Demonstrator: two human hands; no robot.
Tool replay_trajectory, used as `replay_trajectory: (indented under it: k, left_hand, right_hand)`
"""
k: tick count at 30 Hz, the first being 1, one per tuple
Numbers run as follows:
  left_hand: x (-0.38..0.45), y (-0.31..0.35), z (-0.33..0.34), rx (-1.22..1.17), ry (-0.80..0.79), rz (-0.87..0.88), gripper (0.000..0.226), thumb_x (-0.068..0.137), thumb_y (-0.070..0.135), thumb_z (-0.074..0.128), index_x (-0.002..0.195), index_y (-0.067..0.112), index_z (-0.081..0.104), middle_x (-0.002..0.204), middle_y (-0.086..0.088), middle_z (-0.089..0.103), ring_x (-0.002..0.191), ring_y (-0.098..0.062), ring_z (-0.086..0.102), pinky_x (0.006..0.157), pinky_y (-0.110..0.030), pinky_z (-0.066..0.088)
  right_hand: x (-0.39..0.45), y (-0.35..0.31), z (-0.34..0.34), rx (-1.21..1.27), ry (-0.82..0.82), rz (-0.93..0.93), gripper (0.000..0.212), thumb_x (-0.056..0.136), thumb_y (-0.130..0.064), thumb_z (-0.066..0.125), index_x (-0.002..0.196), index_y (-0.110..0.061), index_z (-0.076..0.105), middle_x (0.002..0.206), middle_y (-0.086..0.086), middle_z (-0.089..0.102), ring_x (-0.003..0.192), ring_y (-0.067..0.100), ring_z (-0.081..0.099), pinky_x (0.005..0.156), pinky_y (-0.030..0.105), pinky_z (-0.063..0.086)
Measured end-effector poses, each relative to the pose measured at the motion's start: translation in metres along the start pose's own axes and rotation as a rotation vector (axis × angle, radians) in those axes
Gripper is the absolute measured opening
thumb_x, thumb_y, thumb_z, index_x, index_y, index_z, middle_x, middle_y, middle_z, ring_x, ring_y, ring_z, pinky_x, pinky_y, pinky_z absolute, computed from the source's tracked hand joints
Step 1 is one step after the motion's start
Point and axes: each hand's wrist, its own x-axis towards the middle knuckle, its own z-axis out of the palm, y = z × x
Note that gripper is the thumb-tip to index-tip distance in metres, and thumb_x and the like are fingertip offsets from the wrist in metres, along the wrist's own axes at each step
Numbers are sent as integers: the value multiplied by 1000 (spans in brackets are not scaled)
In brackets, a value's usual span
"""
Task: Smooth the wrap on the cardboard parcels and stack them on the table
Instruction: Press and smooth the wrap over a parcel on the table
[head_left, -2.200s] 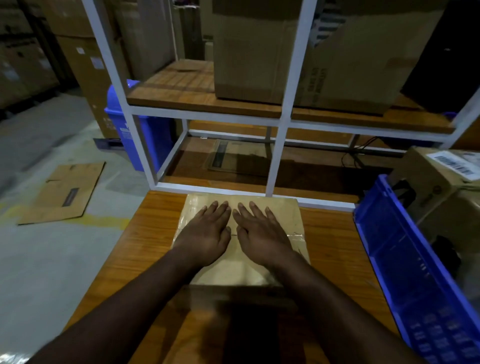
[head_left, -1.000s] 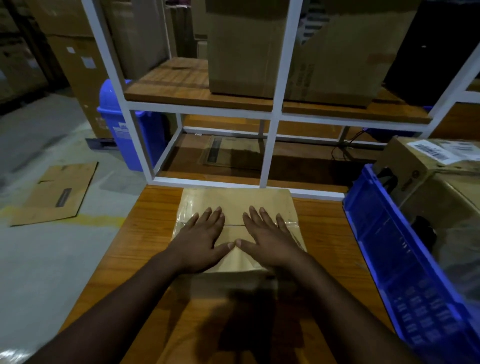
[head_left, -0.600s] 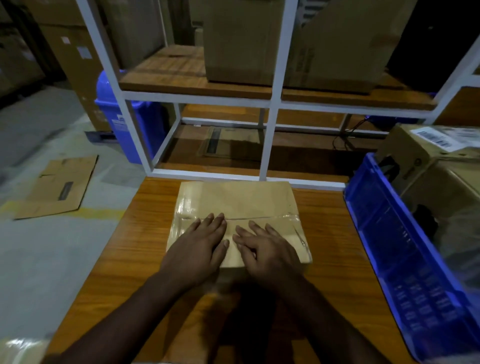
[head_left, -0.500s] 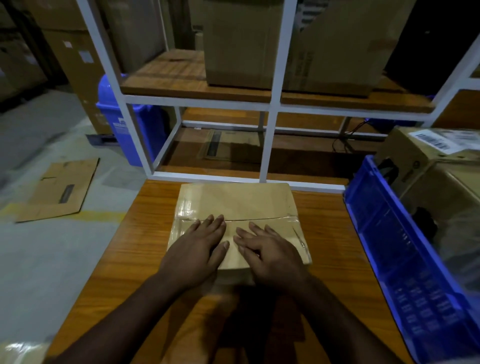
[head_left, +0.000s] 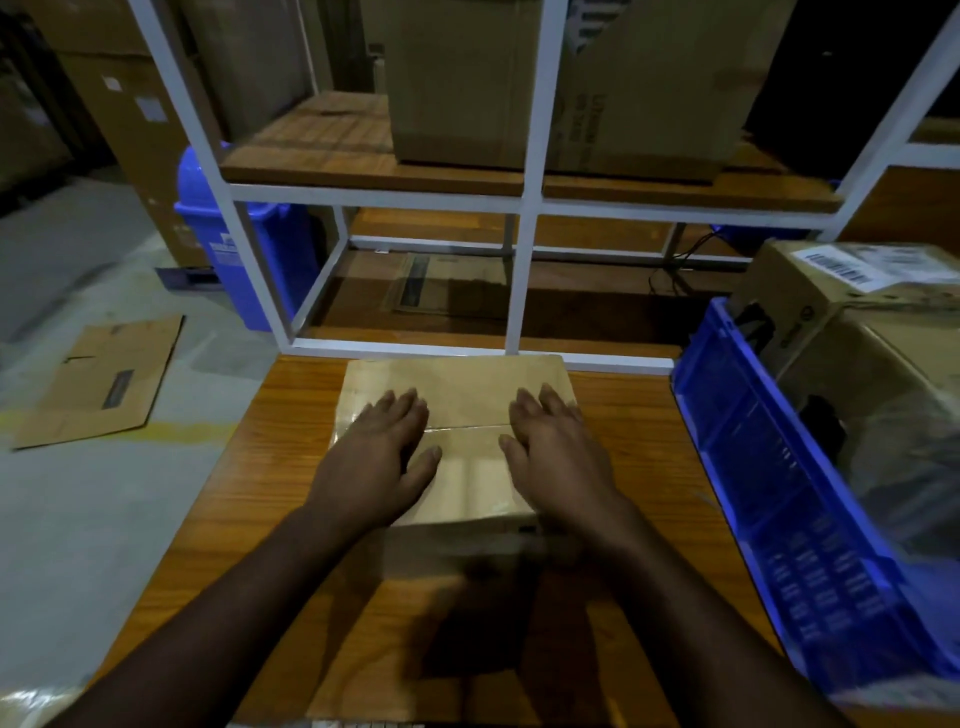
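Cardboard parcel (head_left: 457, 410) at the table's (head_left: 270, 467) twelve o'clock edge, both palms flat on it.
Left hand (head_left: 382, 462) and right hand (head_left: 553, 457) spread apart; hard outward strokes could wrinkle the slick wrap.

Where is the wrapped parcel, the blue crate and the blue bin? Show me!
wrapped cardboard parcel (head_left: 467, 400), head view, bare top face between the two hands.
blue crate (head_left: 769, 467), head view, its near side wall.
blue bin (head_left: 270, 260), head view, front of its body.

Warehouse (shelved cartons (head_left: 457, 78), crate (head_left: 769, 493)).
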Motion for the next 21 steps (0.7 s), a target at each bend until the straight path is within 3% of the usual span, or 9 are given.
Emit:
replay_trajectory:
  k: [3, 9, 12, 14, 17, 19, 21]
  left_hand:
    - [19, -2, 11, 30, -58, -4, 66, 105, 55, 36, 161, 20, 31, 170, 0, 19, 158, -21, 12, 125, -37, 7]
    - [22, -7, 15, 6, -28, -20, 66, 103, 60, 34, 159, 23, 35, 169, 2, 23, 157, -18, 15, 125, -37, 10]
    - [16, -8, 13, -7, 17, -28, 62, 103, 57, 38, 156, 26, 40, 167, 2, 28, 156, -17, 19, 126, -42, 13]
    - [13, -10, 11, -39, 48, -47, 59, 103, 54, 41, 155, 26, 44, 166, 2, 31, 156, -15, 21, 126, -42, 13]
    - [12, -9, 9, -63, 68, -62, 57, 103, 53, 43, 153, 26, 45, 166, 1, 33, 155, -16, 23, 126, -42, 14]
    - [11, -10, 9, -23, 103, -115, 59, 101, 54, 46, 152, 24, 46, 166, -3, 33, 155, -21, 22, 125, -47, 14]
    - [11, -11, 9, 0, 165, -279, 64, 97, 54, 52, 151, 20, 45, 165, -10, 32, 153, -32, 25, 122, -53, 23]
  right_hand:
    - [22, 1, 14, -33, -55, 9, 65, 109, -55, 29, 165, -24, 24, 174, -4, 16, 161, 21, 5, 129, 48, -2]
    - [30, 9, 22, -10, -20, -8, 65, 106, -60, 28, 163, -28, 30, 172, -8, 21, 161, 18, 9, 127, 45, -2]
    - [23, 15, 21, 159, 150, 104, 60, 102, -55, 48, 156, -31, 44, 168, -10, 31, 159, 19, 16, 128, 49, 12]
    - [21, 22, 18, 324, 243, 268, 60, 98, -51, 59, 153, -30, 48, 166, -10, 36, 155, 22, 26, 123, 52, 31]
    - [21, 28, 17, 392, 169, 342, 67, 97, -49, 64, 157, -29, 42, 167, -8, 34, 142, 25, 48, 102, 48, 55]
    - [21, 29, 19, 451, 147, 337, 70, 95, -46, 69, 155, -33, 37, 158, -5, 46, 132, 25, 56, 94, 48, 59]
    - [23, 31, 18, 586, 167, 410, 69, 92, -45, 73, 150, -36, 37, 140, -3, 60, 121, 26, 62, 89, 48, 61]
